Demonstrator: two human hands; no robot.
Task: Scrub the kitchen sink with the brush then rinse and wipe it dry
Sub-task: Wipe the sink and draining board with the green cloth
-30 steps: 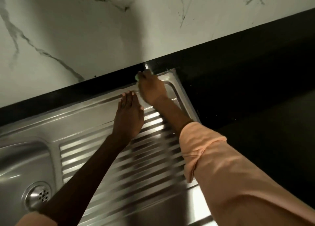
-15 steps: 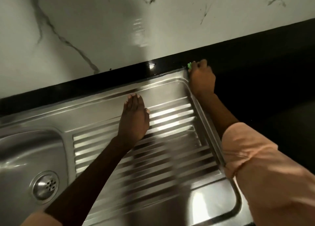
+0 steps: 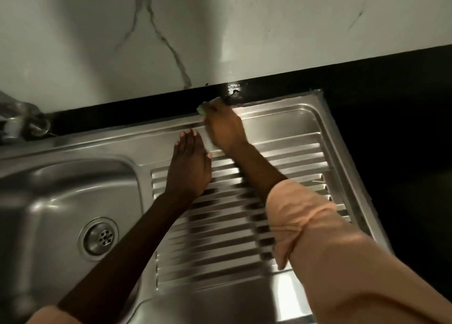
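Currently right hand [image 3: 225,128] fingers curl round a green brush [image 3: 202,109] at the sink [image 3: 281,114] back rim, upper centre; left hand [image 3: 189,167] lies flat, fingers straight, on the drainboard. Risk: wet steel, bracing palm may slip.

light: dim, we see one glare spot on the black table [image 3: 234,88] | shadows: our arms darken the drainboard [image 3: 244,225] ribs | blur: right hand [image 3: 225,128] and tap [image 3: 19,120] smeared | edges: lines bow
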